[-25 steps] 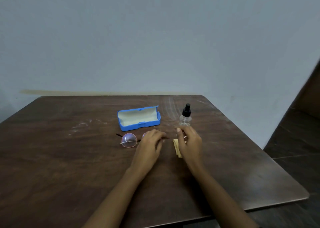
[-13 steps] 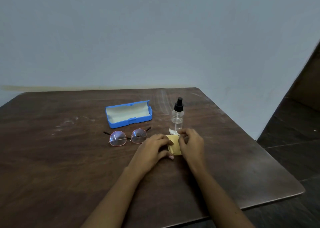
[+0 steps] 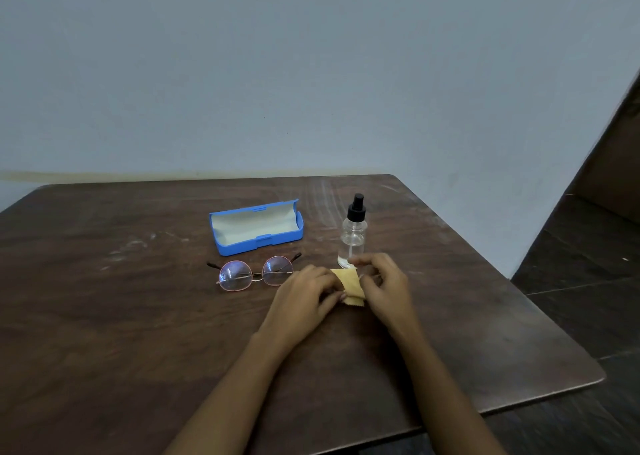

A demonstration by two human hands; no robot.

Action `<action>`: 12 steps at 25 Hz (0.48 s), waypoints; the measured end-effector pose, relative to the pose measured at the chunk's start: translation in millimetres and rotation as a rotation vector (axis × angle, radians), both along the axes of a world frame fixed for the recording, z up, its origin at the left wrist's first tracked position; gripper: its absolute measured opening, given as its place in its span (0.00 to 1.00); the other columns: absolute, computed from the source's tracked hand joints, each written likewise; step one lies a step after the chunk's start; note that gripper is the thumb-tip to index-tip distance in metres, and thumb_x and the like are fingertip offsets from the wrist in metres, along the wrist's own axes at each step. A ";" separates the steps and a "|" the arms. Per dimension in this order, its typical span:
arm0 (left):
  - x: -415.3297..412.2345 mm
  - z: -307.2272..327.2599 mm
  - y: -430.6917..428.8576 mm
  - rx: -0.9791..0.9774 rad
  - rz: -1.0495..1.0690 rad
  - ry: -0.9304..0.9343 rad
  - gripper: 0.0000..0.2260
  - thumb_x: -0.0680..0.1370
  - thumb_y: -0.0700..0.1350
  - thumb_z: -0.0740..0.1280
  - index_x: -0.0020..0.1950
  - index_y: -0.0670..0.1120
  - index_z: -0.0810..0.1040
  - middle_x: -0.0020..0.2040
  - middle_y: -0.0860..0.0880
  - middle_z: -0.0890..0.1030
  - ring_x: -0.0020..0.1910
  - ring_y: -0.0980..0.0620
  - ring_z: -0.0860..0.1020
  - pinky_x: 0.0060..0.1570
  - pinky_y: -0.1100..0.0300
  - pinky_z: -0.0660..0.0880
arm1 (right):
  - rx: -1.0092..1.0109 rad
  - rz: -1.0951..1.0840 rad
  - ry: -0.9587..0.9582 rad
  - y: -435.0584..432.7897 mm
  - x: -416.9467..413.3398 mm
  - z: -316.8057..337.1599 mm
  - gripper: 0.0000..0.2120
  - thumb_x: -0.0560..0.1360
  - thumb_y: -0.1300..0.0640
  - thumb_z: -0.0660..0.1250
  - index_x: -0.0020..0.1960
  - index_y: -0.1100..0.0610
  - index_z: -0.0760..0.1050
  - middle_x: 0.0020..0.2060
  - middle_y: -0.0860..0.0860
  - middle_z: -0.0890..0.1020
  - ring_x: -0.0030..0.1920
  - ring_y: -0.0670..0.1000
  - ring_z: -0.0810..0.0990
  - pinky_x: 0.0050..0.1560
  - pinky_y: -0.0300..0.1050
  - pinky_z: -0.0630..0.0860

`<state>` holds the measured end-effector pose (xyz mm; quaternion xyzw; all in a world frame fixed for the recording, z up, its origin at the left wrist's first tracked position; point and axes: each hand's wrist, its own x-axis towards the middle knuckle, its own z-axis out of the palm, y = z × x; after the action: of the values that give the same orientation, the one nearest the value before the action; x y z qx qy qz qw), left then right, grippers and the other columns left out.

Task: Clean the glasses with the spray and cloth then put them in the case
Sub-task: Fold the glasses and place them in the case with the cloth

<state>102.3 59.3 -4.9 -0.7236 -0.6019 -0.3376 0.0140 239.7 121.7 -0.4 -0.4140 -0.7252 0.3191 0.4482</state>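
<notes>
A small folded yellow cloth lies on the dark wooden table, pinched between both hands. My left hand grips its left edge and my right hand grips its right edge. Round pink-rimmed glasses lie open on the table just left of my left hand, untouched. Behind them the blue case stands open, its pale lining showing. A clear spray bottle with a black nozzle stands upright just beyond my right hand's fingers.
The table's right edge drops to a dark tiled floor. A pale wall runs behind the table's far edge. White scuff marks streak the tabletop at the left and near the bottle.
My left hand has left the glasses and moved right onto the cloth. Both hands now hold the cloth, which shows more between them. The head view has shifted slightly.
</notes>
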 end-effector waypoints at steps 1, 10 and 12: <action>0.5 0.7 0.8 -0.010 -0.003 -0.075 0.06 0.74 0.47 0.66 0.45 0.45 0.79 0.45 0.50 0.81 0.47 0.51 0.75 0.46 0.57 0.71 | -0.002 0.075 0.033 -1.3 3.3 1.8 0.14 0.70 0.70 0.62 0.49 0.56 0.79 0.46 0.55 0.79 0.42 0.49 0.75 0.41 0.32 0.69; 1.6 8.5 7.9 -0.057 -0.025 -0.521 0.04 0.76 0.43 0.65 0.45 0.42 0.77 0.41 0.50 0.80 0.39 0.61 0.76 0.38 0.73 0.69 | -0.094 0.167 -0.194 4.8 11.8 -1.5 0.16 0.69 0.57 0.72 0.55 0.53 0.73 0.50 0.50 0.75 0.55 0.52 0.73 0.55 0.45 0.71; 2.5 12.2 9.9 -0.049 -0.031 -0.571 0.05 0.76 0.44 0.65 0.45 0.43 0.77 0.41 0.50 0.81 0.41 0.57 0.77 0.41 0.70 0.71 | 0.019 0.089 -0.184 6.7 7.8 -1.6 0.07 0.72 0.58 0.68 0.50 0.58 0.75 0.47 0.55 0.78 0.52 0.53 0.74 0.48 0.43 0.70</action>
<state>104.8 69.2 7.2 -0.6084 -0.5783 -0.5133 -0.1787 247.5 128.4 -2.0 -0.4049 -0.7837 0.2926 0.3691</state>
